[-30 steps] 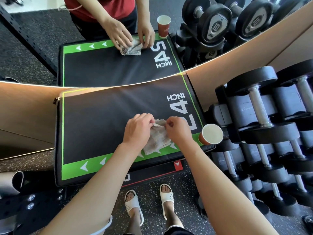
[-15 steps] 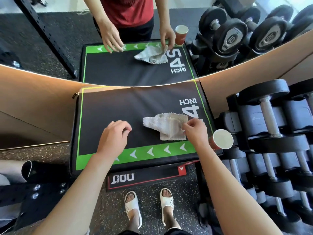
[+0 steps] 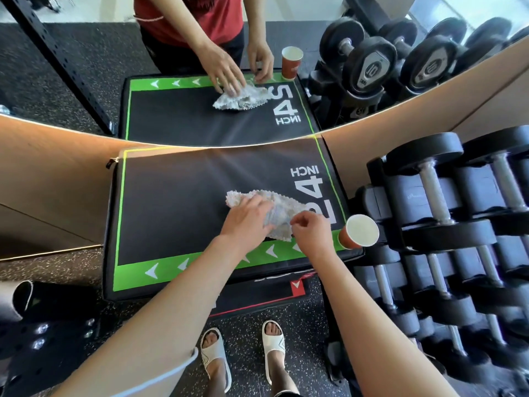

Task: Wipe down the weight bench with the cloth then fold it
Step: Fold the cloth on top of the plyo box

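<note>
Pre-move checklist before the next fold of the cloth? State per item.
1. Cloth on the pad: ok.
2. Cloth flat: not ok, crumpled.
3. Left hand rests on cloth, fingers straight: ok.
4. Right hand pinches the near cloth edge: ok.
5. Paper cup clear of the fold: not ok, beside the right hand at the pad corner.
6. Cup contents: cannot tell.

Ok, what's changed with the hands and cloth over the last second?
A second ago both hands bunched the cloth together. Half a second ago the left hand had let go, resting aside on the bench; now it lies flat on the spread cloth. The right hand still pinches the cloth's near right edge. The paper cup stayed at the bench corner.
</note>
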`<state>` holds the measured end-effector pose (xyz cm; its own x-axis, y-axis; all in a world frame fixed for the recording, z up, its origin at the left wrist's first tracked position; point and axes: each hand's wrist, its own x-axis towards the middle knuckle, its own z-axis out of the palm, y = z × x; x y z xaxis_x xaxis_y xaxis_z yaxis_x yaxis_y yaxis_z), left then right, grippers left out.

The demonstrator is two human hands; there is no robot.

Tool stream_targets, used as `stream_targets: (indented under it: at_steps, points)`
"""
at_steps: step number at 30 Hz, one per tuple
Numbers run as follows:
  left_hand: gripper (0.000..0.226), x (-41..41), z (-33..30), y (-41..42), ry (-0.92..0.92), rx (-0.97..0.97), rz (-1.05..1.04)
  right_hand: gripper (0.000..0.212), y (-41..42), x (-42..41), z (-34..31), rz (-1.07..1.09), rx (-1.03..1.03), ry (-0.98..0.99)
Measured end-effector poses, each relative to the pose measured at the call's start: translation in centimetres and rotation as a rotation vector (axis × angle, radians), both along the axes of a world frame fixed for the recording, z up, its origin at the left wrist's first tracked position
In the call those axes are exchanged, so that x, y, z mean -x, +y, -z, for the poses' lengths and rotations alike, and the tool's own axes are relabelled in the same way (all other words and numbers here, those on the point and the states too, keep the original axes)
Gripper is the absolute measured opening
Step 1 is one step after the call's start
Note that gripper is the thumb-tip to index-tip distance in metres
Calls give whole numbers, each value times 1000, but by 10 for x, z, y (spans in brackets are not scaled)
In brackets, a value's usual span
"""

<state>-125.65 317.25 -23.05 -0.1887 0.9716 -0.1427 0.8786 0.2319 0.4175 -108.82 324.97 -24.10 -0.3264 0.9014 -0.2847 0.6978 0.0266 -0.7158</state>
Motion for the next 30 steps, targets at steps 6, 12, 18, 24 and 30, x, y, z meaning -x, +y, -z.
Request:
stream_targets:
  at_steps: [6,12,18,24,30]
  points:
    - [9,-10,9,-6,-3,-112,-170,15,-16,-2,21,-218,-248,-103]
    - [16,26,-4,-48,-147,-227,-621,17,-8,-14,17,-255,-341,-259]
    - [35,33,2,-89,-158,116,-724,23,-1,-18,15,-164,-230,-204]
    - [26,43,7,-83,-344,-105,-841,37,-11,13,17,-140,-128,-90]
    - [61,55,14,-74,-607,-185,-812,32,-9,27,23,-115,-88,-143]
